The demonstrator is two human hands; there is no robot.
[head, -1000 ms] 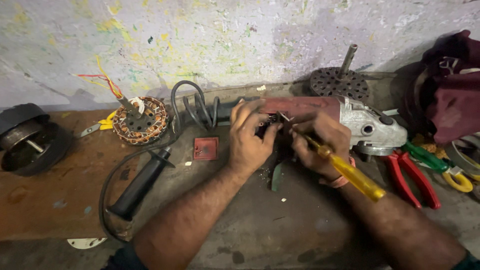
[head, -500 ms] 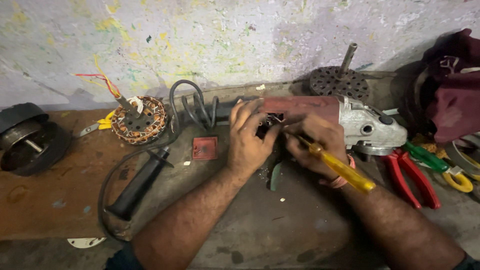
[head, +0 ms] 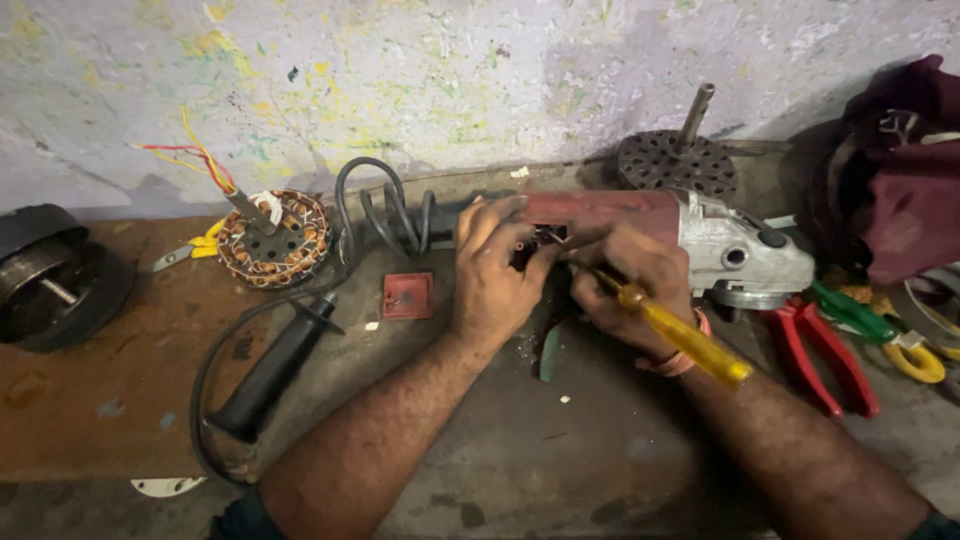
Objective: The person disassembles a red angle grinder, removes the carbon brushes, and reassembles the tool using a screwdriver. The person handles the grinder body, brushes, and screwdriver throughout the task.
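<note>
The angle grinder (head: 640, 225) lies on its side on the desk (head: 500, 450), long axis parallel to the wall, so its opened switch cavity faces up & both hands can get at it. Left hand (head: 495, 275) presses down on the red plastic body w/ fingers curled over the top edge, a clamping grip that looks meant to stop the tool rolling. Right hand (head: 635, 290) pinches a screwdriver (head: 680, 335) near the shaft, grip closed on it, the tip buried in the cavity between the two hands, the yellow translucent handle angled back toward the wrist. Grinder's gear head is dull cast metal, scuffed; its black cord (head: 385, 210) loops in stiff coils by the wall. A small square red cover plate (head: 407, 296) sits just left of the left hand, apart from the body, prob. set aside within reach. Black ribbed side handle (head: 275, 365) lies loose, further left. Copper-wound stator (head: 272, 238) w/ coloured leads near the wall; red-handled pliers (head: 820, 355) right of the grinder. Desk surface is rough, stained, gritty.
</note>
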